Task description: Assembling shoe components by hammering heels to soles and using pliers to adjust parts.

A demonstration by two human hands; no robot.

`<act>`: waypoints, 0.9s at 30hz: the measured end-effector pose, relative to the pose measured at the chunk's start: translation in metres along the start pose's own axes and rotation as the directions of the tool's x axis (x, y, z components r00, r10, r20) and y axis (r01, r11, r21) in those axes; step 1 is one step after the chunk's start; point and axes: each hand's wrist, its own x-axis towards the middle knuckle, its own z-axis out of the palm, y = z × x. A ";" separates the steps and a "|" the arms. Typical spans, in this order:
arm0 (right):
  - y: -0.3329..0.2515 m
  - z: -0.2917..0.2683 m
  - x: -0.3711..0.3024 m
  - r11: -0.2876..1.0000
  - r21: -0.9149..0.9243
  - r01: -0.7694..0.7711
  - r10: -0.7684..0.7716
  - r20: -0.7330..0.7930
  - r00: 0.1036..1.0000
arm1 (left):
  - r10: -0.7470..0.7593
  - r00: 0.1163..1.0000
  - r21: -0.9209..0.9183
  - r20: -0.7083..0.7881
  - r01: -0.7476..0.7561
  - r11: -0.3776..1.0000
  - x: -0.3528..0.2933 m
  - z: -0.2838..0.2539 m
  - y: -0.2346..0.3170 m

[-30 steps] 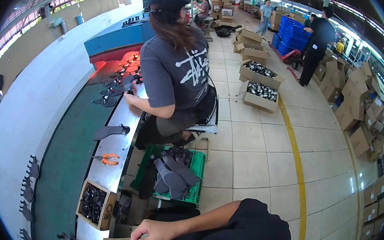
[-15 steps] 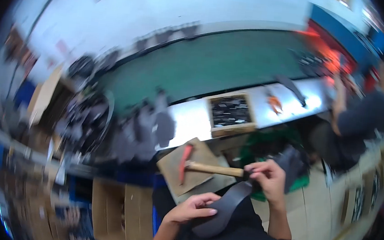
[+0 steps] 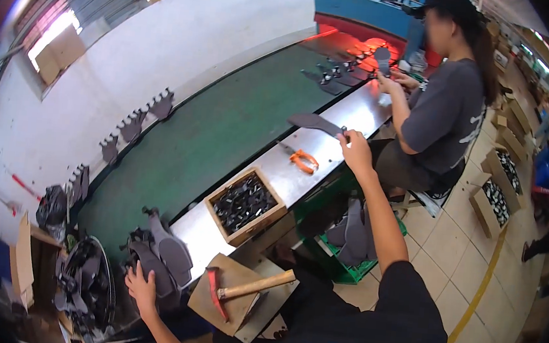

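Note:
My right hand (image 3: 356, 152) reaches out over the metal strip of the bench. Its fingers are closed at the narrow end of a dark grey, sole-shaped piece (image 3: 313, 121), whose wide end extends left over the green belt's edge. My left hand (image 3: 141, 288) is open, its fingers spread at a pile of similar grey pieces (image 3: 169, 251) on the left; whether it touches them I cannot tell. Between my arms, a hammer (image 3: 248, 290) with red head and wooden handle lies on a brown board (image 3: 206, 299).
A wooden box (image 3: 275, 216) of small black parts and orange-handled pliers (image 3: 303, 161) rest on the metal strip (image 3: 200, 235). Below is a green crate (image 3: 350, 274) with grey pieces. At right, a co-worker (image 3: 447, 102) sits beside the green belt (image 3: 227, 112), holding a similar piece.
Both hands held a grey piece over my lap. They have parted: the right went forward and right to the bench, the left moved left to the pile. The view has turned right.

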 end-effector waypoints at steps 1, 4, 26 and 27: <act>0.006 0.013 0.011 0.992 -0.072 -0.107 0.113 0.084 0.990 | -0.028 0.998 -0.027 0.060 0.030 0.999 0.007 0.015 -0.008; 0.040 0.046 0.030 0.961 -0.093 -0.260 0.274 0.209 0.939 | -0.077 0.990 0.005 0.121 0.077 0.997 0.012 0.041 0.004; -0.293 -0.086 -0.204 0.525 0.670 0.525 -0.807 0.195 0.558 | 0.147 0.988 -0.964 0.051 0.087 -0.250 -0.206 -0.070 0.128; -0.278 -0.076 -0.219 0.677 0.469 0.567 -0.730 0.329 0.600 | 0.127 0.991 -0.975 0.043 0.070 -0.211 -0.209 -0.054 0.122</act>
